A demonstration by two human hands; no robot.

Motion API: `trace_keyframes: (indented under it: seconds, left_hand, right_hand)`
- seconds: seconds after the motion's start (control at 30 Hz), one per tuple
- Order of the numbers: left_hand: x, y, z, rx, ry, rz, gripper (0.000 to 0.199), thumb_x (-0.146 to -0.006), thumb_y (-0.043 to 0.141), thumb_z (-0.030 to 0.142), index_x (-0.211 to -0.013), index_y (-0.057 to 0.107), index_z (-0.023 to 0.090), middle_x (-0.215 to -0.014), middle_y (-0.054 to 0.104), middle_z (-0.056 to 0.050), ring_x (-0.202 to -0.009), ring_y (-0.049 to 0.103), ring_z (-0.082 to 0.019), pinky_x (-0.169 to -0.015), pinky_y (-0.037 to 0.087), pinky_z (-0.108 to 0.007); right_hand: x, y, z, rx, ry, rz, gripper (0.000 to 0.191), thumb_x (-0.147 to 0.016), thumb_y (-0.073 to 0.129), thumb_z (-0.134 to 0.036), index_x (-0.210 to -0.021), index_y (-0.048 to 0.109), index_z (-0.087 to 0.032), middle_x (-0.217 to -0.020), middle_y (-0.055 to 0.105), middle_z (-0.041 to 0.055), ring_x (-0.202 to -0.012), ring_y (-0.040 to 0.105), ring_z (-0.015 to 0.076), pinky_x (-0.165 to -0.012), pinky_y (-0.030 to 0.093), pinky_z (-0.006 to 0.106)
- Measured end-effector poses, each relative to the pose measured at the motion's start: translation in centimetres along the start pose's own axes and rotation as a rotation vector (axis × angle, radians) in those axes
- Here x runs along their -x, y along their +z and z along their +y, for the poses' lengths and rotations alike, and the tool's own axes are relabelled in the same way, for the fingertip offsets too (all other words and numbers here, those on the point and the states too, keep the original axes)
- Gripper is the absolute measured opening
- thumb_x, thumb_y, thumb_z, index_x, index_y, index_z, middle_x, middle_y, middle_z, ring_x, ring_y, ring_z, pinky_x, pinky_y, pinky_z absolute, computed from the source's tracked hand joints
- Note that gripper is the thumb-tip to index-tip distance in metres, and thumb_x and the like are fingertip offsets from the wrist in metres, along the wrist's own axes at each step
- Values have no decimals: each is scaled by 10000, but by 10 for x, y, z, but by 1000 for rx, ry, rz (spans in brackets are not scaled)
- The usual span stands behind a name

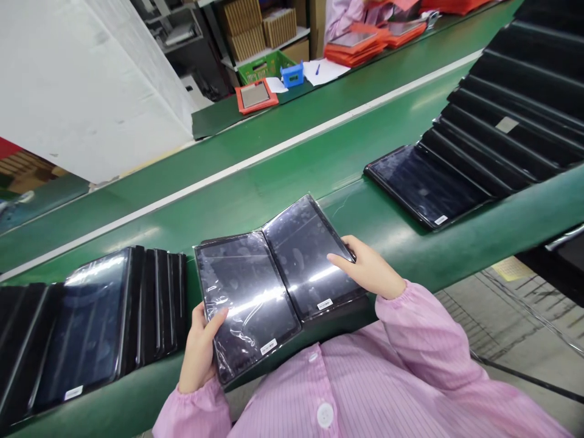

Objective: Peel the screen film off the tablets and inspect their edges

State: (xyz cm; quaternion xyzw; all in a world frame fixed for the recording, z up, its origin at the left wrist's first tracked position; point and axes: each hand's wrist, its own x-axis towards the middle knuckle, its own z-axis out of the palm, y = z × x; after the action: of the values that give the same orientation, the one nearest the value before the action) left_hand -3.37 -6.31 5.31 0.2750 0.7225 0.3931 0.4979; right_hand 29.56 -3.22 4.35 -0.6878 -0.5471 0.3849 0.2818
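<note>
Tablets [249,292] meet side by side over the near edge of the surface [392,231], left fingers [216,323] and right fingers [340,264] (thumbs on top) gripping their outer sides.

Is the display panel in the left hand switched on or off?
Looks off: the panel in the left hand is dark, showing only reflected glare, no picture.

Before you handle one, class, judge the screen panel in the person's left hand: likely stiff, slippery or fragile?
The screen panel is probably stiff: its edges run straight beyond the left hand. It may slip, as its wrinkled clear film looks glossy. Being thin and glassy-looking, it could crack if knocked.
</note>
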Motion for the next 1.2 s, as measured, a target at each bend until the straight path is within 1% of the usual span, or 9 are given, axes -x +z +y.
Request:
trace_keyframes:
  seconds: [0.17, 0.37, 0.53, 0.67, 0.73, 0.8, 0.9, 1.03, 1.2]
  left_hand:
    - [-16, -5, -13, 181, -37, -128, 650, -661, 841, 369, -1242, 592, 220, -1013, 741, -31, -833, 732, -218, -741, 575, -300]
    - [-42, -2, -34, 327, -219, -162, 379, -878, 662, 317, -1184, 651, 92, -943, 768, -127, -896, 753, -265, -798, 603, -340]
    - [-45, 2, -31, 397, -338, -200, 512, -974, 463, 500, -1198, 646, 77, -903, 773, -149, -844, 761, -260, -787, 608, -358]
    - [-41, -2, -30, 423, -286, -188, 709, -969, 282, 640, -1203, 657, 85, -954, 767, -176, -878, 757, -289, -794, 601, -400]
    - [-38, -5, -31, 421, -219, -157, 683, -943, 356, 657, -1183, 669, 99, -980, 766, -170, -905, 751, -298, -797, 596, -404]
    - [-36, -6, -31, 371, -157, -138, 537, -850, 618, 560, -1153, 675, 121, -972, 770, -136, -911, 748, -289, -794, 592, -375]
    - [-31, -6, -27, 299, -105, -146, 492, -657, 816, 344, -1080, 676, 135, -848, 767, -68, -782, 747, -254, -720, 588, -331]
    - [-22, -1, -11, 354, -38, -101, 413, -571, 825, 341, -904, 668, 156, -634, 689, 8, -532, 663, -182, -568, 555, -291]
    - [-6, 32, 19, 570, 206, -30, 366, -453, 768, 248, -801, 664, 200, -689, 708, 18, -588, 659, -170, -570, 549, -269]
  right_hand:
    - [-2, -7, 0, -491, 48, -94, 627, -814, 648, -314, -1390, 447, -172, -1025, 748, 81, -913, 708, 248, -833, 556, 416]
    - [-3, -25, -12, -609, -87, -53, 523, -757, 741, -361, -1252, 647, -222, -1267, 694, 64, -1185, 635, 289, -1036, 486, 429]
    - [1, 44, -33, -710, -142, -277, 480, -812, 665, -390, -1262, 652, -223, -1265, 697, 68, -1142, 667, 287, -1032, 505, 466]
    - [12, 110, -36, -601, -195, -205, 545, -812, 633, -352, -1327, 609, -176, -1397, 601, 120, -1349, 508, 301, -1183, 337, 493]
    - [17, 128, -32, -560, -171, -154, 634, -794, 651, -323, -1388, 549, -125, -1514, 467, 166, -1460, 349, 315, -1241, 194, 501]
    - [21, 137, -27, -532, -148, -140, 695, -798, 640, -312, -1437, 484, -89, -1571, 369, 196, -1499, 262, 317, -1252, 129, 510]
    - [21, 139, -26, -532, -141, -166, 708, -832, 594, -316, -1484, 412, -106, -1573, 369, 186, -1489, 296, 289, -1245, 167, 514]
    - [11, 124, -37, -570, -157, -182, 757, -826, 626, -375, -1496, 379, -125, -1566, 392, 161, -1469, 347, 263, -1240, 226, 463]
    - [4, 82, -58, -735, -128, -338, 854, -687, 807, -397, -1431, 424, -226, -1396, 593, 117, -1241, 605, 299, -1111, 426, 499]
